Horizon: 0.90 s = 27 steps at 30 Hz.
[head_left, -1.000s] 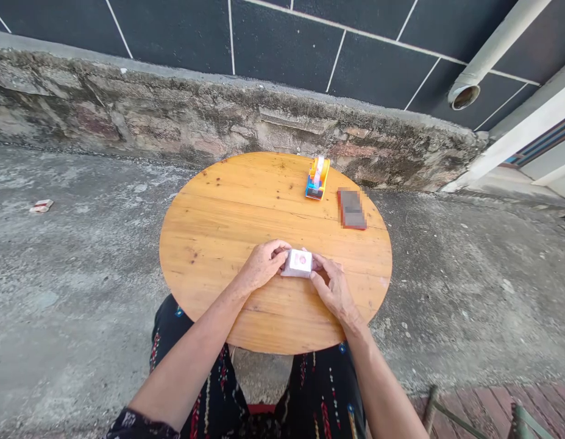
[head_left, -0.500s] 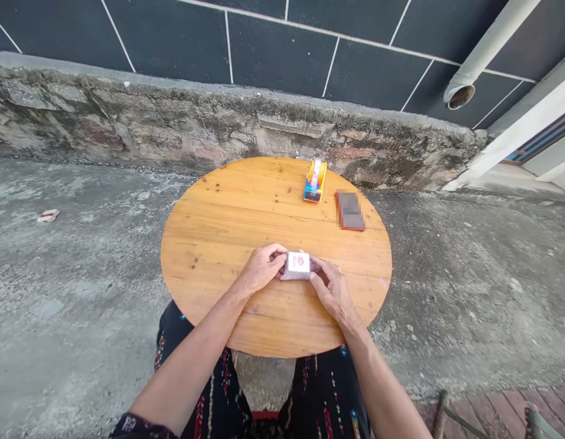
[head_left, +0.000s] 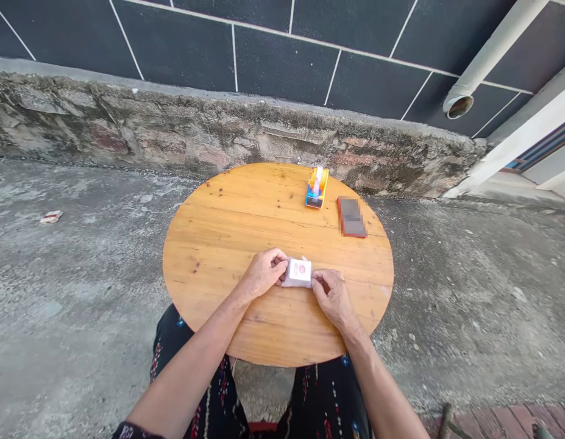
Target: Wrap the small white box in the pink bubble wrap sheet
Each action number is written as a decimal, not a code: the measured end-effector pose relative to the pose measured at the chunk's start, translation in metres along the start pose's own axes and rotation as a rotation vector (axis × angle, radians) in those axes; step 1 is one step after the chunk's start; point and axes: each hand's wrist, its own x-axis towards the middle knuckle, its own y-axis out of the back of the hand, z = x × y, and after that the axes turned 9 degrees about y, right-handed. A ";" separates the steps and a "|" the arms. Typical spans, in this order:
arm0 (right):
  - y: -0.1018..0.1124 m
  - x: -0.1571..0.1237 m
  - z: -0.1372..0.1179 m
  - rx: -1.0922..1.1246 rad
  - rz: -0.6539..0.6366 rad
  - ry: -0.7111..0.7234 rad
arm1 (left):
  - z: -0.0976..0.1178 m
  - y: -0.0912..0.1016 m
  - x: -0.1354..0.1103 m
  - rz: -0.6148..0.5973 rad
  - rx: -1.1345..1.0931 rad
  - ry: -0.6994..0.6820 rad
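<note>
Holding a small white packet (head_left: 298, 272) between both hands, low over the round wooden desk (head_left: 209, 231), close to its near edge and about midway along it; cannot tell whether resting on the wood or just above it. Gripping the packet's left side with the left hand (head_left: 262, 275), curled closed around that edge. Pinching its right side with the right hand (head_left: 333, 294), thumb and fingertips closed on it. Showing a flat, squarish white top face with a small round red mark in the middle and a paler, slightly greyish side wall. Sitting well apart from an orange and blue tape dispenser (head_left: 317, 187) and a dark flat slab (head_left: 352, 217), blurred over, both lying just beside each other toward the far right edge of the desk.
</note>
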 end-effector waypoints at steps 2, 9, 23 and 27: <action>0.000 0.000 0.001 -0.004 -0.018 0.017 | 0.000 -0.001 0.000 -0.004 0.001 -0.003; -0.003 -0.005 0.002 -0.021 0.082 -0.008 | 0.001 0.000 -0.003 -0.008 0.016 -0.020; 0.000 -0.002 0.002 0.044 0.082 0.014 | -0.001 0.003 -0.001 -0.042 0.037 0.007; 0.002 -0.005 0.002 0.047 0.190 -0.057 | 0.001 0.007 -0.001 -0.051 0.040 0.042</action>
